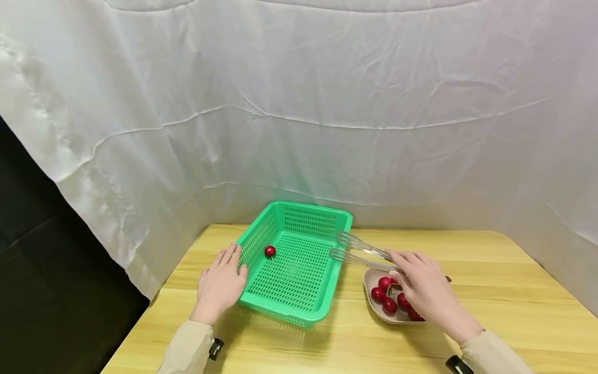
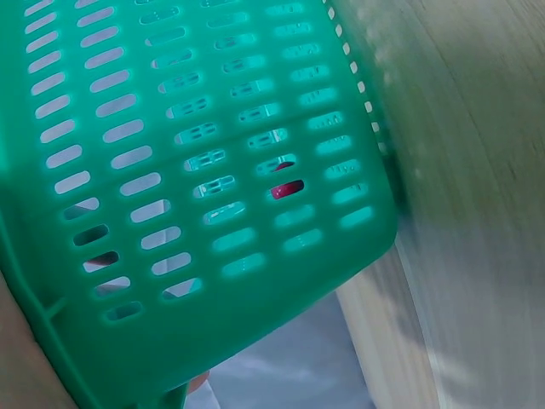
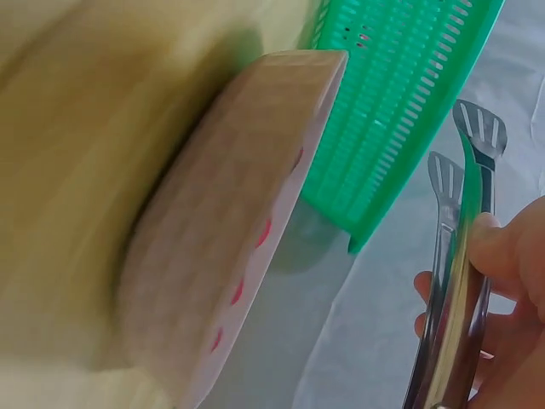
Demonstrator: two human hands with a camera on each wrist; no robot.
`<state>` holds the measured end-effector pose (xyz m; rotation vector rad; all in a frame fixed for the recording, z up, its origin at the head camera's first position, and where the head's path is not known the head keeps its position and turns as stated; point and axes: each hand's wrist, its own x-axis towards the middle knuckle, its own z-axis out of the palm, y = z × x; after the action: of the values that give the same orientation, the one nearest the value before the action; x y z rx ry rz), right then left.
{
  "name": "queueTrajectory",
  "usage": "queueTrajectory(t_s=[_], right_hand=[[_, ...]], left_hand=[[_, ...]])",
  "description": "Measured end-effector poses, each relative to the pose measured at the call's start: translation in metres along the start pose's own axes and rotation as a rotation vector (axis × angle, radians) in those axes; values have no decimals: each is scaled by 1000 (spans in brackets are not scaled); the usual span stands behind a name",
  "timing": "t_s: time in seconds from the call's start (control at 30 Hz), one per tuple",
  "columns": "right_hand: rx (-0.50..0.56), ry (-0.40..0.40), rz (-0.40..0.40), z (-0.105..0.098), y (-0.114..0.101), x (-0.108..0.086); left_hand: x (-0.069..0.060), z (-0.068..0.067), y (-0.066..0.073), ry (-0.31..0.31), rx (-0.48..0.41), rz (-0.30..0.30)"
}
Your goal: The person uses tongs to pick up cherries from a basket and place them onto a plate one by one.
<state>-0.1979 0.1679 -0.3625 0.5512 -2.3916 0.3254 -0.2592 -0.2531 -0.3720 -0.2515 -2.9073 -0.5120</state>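
My left hand rests against the left rim of a green slotted plastic basket, fingers extended along it. One red cherry lies inside, toward the left wall; red shows through the slots in the left wrist view. My right hand grips metal tongs. Their slotted tips are spread apart by the basket's right rim, with nothing between them. Under the right hand sits a pale pinkish bowl holding several red cherries; the hand hides part of it.
Everything stands on a light wooden table. White cloth hangs behind it and along its sides. Black material shows at the far left, beyond the cloth.
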Motion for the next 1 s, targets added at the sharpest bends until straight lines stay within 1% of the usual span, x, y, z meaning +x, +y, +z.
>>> queueTrajectory(t_s=[0.17,0.43,0.73,0.93,1.0], right_hand=[[18,-42,-27,12,-6,19],[32,-140,-67,32,-22,50],[-43,-192,-122,55,-38,82],[-85,-228,-127,68,-48,100],[-95,-262,-126,71,-51,107]], left_hand=[[0,1,0,10,7,8],[1,2,-1,18,31,15],[-1,3,3,23,13,13],[-1,4,2,38,6,17],[-1,3,1,42,7,18]])
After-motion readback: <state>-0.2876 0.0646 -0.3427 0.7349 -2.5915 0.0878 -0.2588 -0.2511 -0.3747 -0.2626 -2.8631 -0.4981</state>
